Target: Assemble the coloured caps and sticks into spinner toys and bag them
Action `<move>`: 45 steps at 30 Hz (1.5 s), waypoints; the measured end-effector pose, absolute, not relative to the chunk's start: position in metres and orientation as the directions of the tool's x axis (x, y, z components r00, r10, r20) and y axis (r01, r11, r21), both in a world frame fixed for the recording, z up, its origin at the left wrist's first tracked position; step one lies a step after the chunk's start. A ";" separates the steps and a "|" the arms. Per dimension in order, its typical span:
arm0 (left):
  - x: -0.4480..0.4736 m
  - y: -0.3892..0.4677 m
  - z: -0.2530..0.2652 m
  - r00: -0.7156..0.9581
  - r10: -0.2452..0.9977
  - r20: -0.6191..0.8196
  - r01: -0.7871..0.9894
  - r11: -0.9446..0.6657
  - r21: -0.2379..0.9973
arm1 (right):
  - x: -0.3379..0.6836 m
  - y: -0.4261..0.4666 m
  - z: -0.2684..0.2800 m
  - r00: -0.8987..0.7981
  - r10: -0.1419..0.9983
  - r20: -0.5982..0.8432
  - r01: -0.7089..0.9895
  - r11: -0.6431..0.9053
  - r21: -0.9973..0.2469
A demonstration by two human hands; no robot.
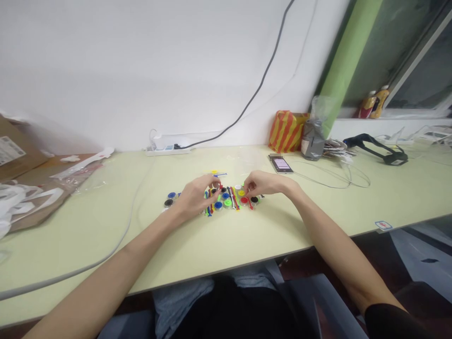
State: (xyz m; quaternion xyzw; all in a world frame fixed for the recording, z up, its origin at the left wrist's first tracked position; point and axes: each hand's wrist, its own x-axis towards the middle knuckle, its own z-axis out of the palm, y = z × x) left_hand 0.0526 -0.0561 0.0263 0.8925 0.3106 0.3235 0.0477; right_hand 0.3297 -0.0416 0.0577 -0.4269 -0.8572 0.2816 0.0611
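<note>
Small round plastic discs with coloured tops and clear rims lie in a row on the pale table (226,245), among them a blue disc (218,205), a green disc (228,203), a red disc (244,201) and a black disc (254,200). Thin coloured plastic arrows (233,198) are laid between them. My left hand (197,195) is over the left part of the row, thumb and fingers curled together at a small red piece (221,186). My right hand (259,183) is closed in a pinch above the right-hand discs; its fingertips hide what they hold, if anything.
Behind the row lies a blue arrow (221,175). A phone (281,164) rests at back right, near a striped bag (286,131) and loose cables. A power strip (167,150) stands against the wall. Cardboard and plastic wrapping (38,197) are on the left; a grey cable (120,242) crosses the table.
</note>
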 end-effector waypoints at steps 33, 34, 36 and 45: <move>0.050 -0.058 0.020 0.379 0.700 0.605 0.617 -0.679 0.398 | 0.254 -0.036 0.034 -0.288 0.944 0.160 -0.300 0.070 -0.951; 0.051 -0.058 0.020 0.383 0.698 0.605 0.612 -0.682 0.400 | 0.254 -0.037 0.031 -0.239 0.955 0.176 -0.276 0.107 -0.955; 0.052 -0.059 0.021 0.381 0.701 0.602 0.610 -0.680 0.406 | 0.252 -0.039 0.028 -0.152 0.964 0.217 -0.199 0.185 -0.962; 0.051 -0.058 0.024 0.352 0.717 0.601 0.608 -0.664 0.436 | 0.241 -0.044 0.020 -0.184 0.939 0.291 -0.179 0.259 -0.949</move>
